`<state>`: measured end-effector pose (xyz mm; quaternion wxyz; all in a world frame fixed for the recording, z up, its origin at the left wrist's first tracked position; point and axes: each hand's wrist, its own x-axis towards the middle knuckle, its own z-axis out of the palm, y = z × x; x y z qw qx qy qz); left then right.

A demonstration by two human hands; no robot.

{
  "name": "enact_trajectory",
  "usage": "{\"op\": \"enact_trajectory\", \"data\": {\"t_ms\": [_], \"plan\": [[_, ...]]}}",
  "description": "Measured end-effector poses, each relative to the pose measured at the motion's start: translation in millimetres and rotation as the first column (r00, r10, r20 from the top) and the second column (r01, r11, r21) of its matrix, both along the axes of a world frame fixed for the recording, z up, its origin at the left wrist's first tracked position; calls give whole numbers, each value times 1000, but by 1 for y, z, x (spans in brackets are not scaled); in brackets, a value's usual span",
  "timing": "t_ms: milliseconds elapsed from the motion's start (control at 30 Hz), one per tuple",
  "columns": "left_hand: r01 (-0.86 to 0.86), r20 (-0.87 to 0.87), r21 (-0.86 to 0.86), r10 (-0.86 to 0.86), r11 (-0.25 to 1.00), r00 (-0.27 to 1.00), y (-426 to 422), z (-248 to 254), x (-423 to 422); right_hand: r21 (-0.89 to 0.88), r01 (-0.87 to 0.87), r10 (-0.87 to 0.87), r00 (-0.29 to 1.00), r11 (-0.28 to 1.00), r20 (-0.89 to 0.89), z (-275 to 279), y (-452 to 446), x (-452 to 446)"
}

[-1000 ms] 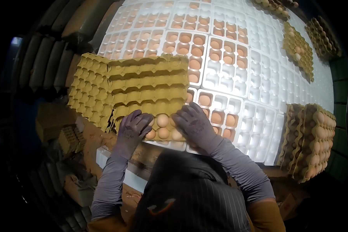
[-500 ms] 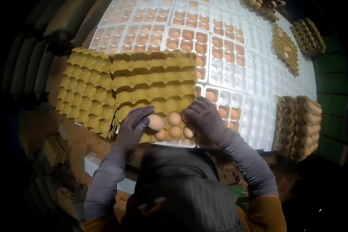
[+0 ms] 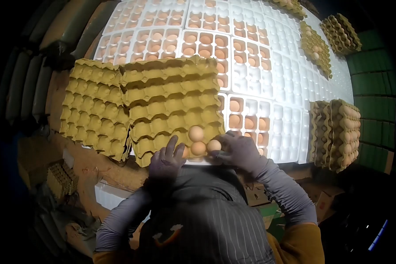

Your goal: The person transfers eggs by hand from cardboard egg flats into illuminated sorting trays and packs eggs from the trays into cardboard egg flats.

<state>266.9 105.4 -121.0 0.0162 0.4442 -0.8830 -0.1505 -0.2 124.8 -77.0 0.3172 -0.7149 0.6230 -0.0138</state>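
Note:
The yellow egg tray lies in front of me, its cups bare except at the near edge. Two brown eggs, a rear egg and a front egg, sit there between my hands. My left hand, in a grey glove, curls its fingers over another egg, which is mostly hidden behind them. With its gloved fingertips, my right hand grips a pale egg at the tray's near right corner.
White foam egg boxes cover the table beyond, many cells holding eggs. A second yellow tray adjoins on the left. Upright trays of eggs stand at right, with another tray farther back. A cardboard box is below right.
The large egg at my left fingers has gone from its spot on the tray. My left hand has moved nearer and right; my right hand has come down onto the pale egg.

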Motion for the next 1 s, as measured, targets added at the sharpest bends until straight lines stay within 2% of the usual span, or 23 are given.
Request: {"op": "enact_trajectory", "data": {"t_ms": [33, 67, 100, 133, 167, 200, 233, 267, 300, 333, 400, 467, 500, 533, 567, 600, 700, 833, 867, 900, 933, 967, 1000], "plan": [[6, -55, -11, -6, 1000, 998, -5, -1, 4, 138, 125, -162, 939, 982, 303, 4, -4, -3], [10, -112, -21, -12, 1000, 994, -10, -1, 7, 305, 197, -340, 765, 932, 546, 7, -6, -8], [10, -169, -30, -15, 1000, 986, -15, 1, 9, 476, 203, -508, 505, 856, 698, 10, -9, -12], [-83, -339, 326, 198, 942, 920, -20, 5, 12, 627, 147, -644, 190, 765, 741, 14, -13, -14], [-87, -406, 648, 440, 757, 801, -25, 12, 17, 406, 219, -460, 473, 887, 751, 14, -17, -8], [-4, -360, 878, 667, 478, 652, -29, 21, 21, 155, 209, -259, 720, 966, 643, 14, -25, 8], [92, -351, 927, 757, 364, 551, -32, 27, 27, -92, 121, -70, 899, 988, 433, 13, -32, 23], [200, -317, 947, 835, 252, 449, -35, 34, 32, -468, -78, 83, 997, 880, -11, -19, -32, 30], [316, -259, 937, 901, 147, 349, -36, 41, 36, -435, -123, 105, 992, 892, -66, -19, -38, 35], [278, -278, 940, 915, 196, 294, -34, 49, 31, -400, -167, 128, 984, 901, -121, -18, -44, 40], [139, -464, 872, 702, 470, 541, -35, 41, 29, -285, -172, 137, 981, 943, -138, -14, -51, 38], [121, -597, 607, 350, 786, 722, -34, 26, 18, -122, 149, -111, 956, 981, 270, 0, -45, 25], [69, -535, 408, 177, 910, 826, -32, 29, 7, 2, 278, -251, 863, 961, 438, 8, -42, 18], [53, -421, 177, 27, 983, 907, -29, 32, -7, 50, 431, -348, 650, 901, 676, 4, -38, 14], [75, -265, -64, -90, 995, 960, -25, 35, -21, 446, 494, -579, 151, 746, 801, 9, -25, 9], [69, -62, 3, -69, 998, 996, -21, 32, -34, 313, 480, -498, 329, 820, 802, 15, -17, 2], [174, 185, 25, -176, 984, 967, -25, 21, -49, -103, 466, -280, 678, 879, 680, 18, 2, -12], [165, 54, 168, -176, 972, 983, -39, 37, -41, -116, 459, -269, 687, 881, 675, 24, 14, -27], [104, -17, 229, -102, 968, 995, -41, 48, -40, -78, 458, -284, 665, 885, 690, 25, 18, -33], [37, -201, 435, 58, 899, 978, -46, 47, -38, -39, 469, -302, 628, 882, 717, 14, 25, -41], [15, -335, 627, 252, 779, 908, -51, 47, -34, 300, 511, -468, 239, 806, 851, 14, 28, -49], [44, -405, 785, 458, 618, 791, -54, 48, -36, 425, 482, -515, 65, 766, 855, 15, 30, -57], [164, -228, 973, 764, 161, 604, -56, 79, -49, 488, 447, -530, -37, 749, 847, 15, 36, -68]]}}
